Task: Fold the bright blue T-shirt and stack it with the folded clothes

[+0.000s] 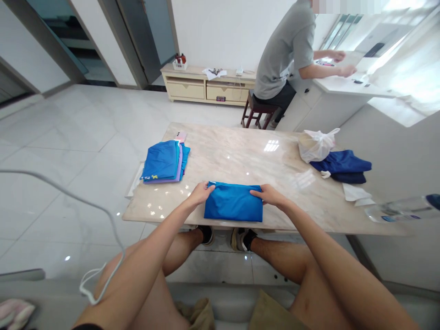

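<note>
A blue folded cloth garment (234,204) lies at the near edge of the marble table, folded into a flat rectangle. My left hand (201,193) pinches its upper left corner, thumb on top, where a small white mark shows. Its upper right corner is pinched by my right hand (270,195), also with the thumb on top. To the left sits a stack of folded garments (161,160), blue on top with purple and teal layers below. The fingers under the cloth are hidden.
A pink phone (180,136) lies behind the stack. On the table's right are a white plastic bag (316,145), dark blue clothing (343,166), tissue (357,194) and a plastic bottle (402,210). A person in grey (287,50) sits on a stool beyond. A white cable (85,204) hangs at left.
</note>
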A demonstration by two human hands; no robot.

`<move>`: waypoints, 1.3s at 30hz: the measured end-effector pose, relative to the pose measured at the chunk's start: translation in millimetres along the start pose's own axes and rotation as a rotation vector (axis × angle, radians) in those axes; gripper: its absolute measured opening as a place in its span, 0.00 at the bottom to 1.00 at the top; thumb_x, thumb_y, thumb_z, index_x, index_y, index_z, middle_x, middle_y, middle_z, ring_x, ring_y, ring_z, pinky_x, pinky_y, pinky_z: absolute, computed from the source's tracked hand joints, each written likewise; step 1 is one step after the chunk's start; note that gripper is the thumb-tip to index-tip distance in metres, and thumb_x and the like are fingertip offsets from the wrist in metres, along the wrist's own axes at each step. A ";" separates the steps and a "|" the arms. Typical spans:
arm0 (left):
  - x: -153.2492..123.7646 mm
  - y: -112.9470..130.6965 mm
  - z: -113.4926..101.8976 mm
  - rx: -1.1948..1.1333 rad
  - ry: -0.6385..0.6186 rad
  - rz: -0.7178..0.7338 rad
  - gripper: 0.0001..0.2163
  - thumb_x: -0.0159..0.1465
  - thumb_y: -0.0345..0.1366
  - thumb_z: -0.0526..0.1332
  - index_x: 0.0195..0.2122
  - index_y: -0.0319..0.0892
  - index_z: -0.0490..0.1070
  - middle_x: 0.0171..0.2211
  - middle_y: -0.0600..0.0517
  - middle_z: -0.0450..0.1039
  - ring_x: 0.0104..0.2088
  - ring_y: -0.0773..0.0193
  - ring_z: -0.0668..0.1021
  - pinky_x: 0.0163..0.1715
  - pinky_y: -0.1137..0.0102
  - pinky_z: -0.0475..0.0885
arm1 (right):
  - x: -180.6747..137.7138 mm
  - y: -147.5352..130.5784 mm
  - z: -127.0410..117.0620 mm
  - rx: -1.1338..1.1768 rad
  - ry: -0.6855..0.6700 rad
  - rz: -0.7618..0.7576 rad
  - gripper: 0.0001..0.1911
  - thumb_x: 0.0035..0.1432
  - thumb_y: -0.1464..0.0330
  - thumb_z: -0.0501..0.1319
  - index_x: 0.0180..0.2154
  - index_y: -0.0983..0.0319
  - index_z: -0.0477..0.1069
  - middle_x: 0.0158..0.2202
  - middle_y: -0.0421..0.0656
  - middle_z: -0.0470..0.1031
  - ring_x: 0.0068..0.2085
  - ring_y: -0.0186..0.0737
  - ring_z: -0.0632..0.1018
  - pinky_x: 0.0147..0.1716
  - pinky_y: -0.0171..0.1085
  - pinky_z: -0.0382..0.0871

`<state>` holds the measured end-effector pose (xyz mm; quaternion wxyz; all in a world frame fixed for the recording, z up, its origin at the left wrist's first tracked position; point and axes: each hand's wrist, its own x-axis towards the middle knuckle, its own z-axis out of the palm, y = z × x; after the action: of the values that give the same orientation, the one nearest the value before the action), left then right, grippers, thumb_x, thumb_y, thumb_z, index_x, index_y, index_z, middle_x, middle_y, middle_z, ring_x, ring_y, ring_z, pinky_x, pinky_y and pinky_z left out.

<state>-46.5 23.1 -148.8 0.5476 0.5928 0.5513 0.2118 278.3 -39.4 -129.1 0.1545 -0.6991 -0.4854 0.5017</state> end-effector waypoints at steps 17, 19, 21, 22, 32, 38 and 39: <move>4.5 -11.1 -0.3 0.563 0.072 -0.086 0.17 0.64 0.50 0.70 0.24 0.45 0.73 0.22 0.49 0.76 0.35 0.50 0.83 0.34 0.67 0.68 | 19.1 28.4 15.4 -0.113 0.149 0.239 0.27 0.58 0.45 0.76 0.32 0.64 0.79 0.27 0.52 0.83 0.29 0.49 0.85 0.26 0.37 0.81; -0.4 -3.5 2.6 0.678 0.031 -0.092 0.16 0.64 0.51 0.71 0.28 0.45 0.76 0.28 0.46 0.81 0.38 0.48 0.85 0.34 0.67 0.70 | 15.9 25.3 21.2 -0.067 0.118 0.266 0.29 0.57 0.44 0.76 0.35 0.64 0.79 0.30 0.52 0.84 0.32 0.50 0.86 0.27 0.38 0.81; -6.9 5.9 5.4 0.790 0.015 -0.098 0.14 0.64 0.50 0.72 0.36 0.44 0.79 0.38 0.42 0.86 0.43 0.45 0.86 0.36 0.66 0.72 | 12.2 21.3 27.7 0.025 0.080 0.283 0.30 0.56 0.44 0.77 0.40 0.64 0.79 0.35 0.52 0.85 0.35 0.50 0.87 0.29 0.40 0.82; -10.9 11.7 6.6 0.827 0.018 -0.098 0.13 0.64 0.48 0.72 0.39 0.43 0.80 0.42 0.40 0.86 0.45 0.44 0.86 0.39 0.65 0.73 | 10.3 19.2 30.8 0.068 0.053 0.287 0.30 0.56 0.45 0.77 0.42 0.64 0.79 0.38 0.52 0.86 0.36 0.49 0.87 0.30 0.40 0.83; -56.8 103.1 -7.9 0.736 0.308 0.151 0.15 0.73 0.48 0.63 0.52 0.42 0.77 0.45 0.38 0.85 0.49 0.42 0.85 0.47 0.58 0.75 | 1.2 -1.6 43.2 0.094 0.110 -0.097 0.16 0.65 0.57 0.72 0.45 0.63 0.82 0.49 0.50 0.88 0.53 0.55 0.86 0.53 0.46 0.83; -61.1 120.3 -47.0 -0.396 0.472 0.281 0.15 0.73 0.49 0.61 0.47 0.42 0.73 0.39 0.47 0.83 0.30 0.63 0.82 0.32 0.71 0.74 | -14.5 -43.4 30.4 -0.052 0.141 -0.404 0.27 0.61 0.46 0.70 0.48 0.62 0.80 0.49 0.48 0.87 0.52 0.58 0.85 0.55 0.51 0.81; -63.3 120.1 -54.5 -0.535 0.498 0.305 0.16 0.72 0.51 0.61 0.47 0.42 0.73 0.38 0.47 0.83 0.29 0.65 0.82 0.30 0.72 0.73 | -18.2 -55.8 24.8 -0.102 0.129 -0.428 0.28 0.61 0.45 0.70 0.47 0.61 0.80 0.48 0.48 0.87 0.51 0.59 0.85 0.54 0.51 0.81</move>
<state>-61.6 14.6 -3.5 0.4945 0.4348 0.4981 0.5643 227.5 -34.5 -90.9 0.2523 -0.6178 -0.6365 0.3866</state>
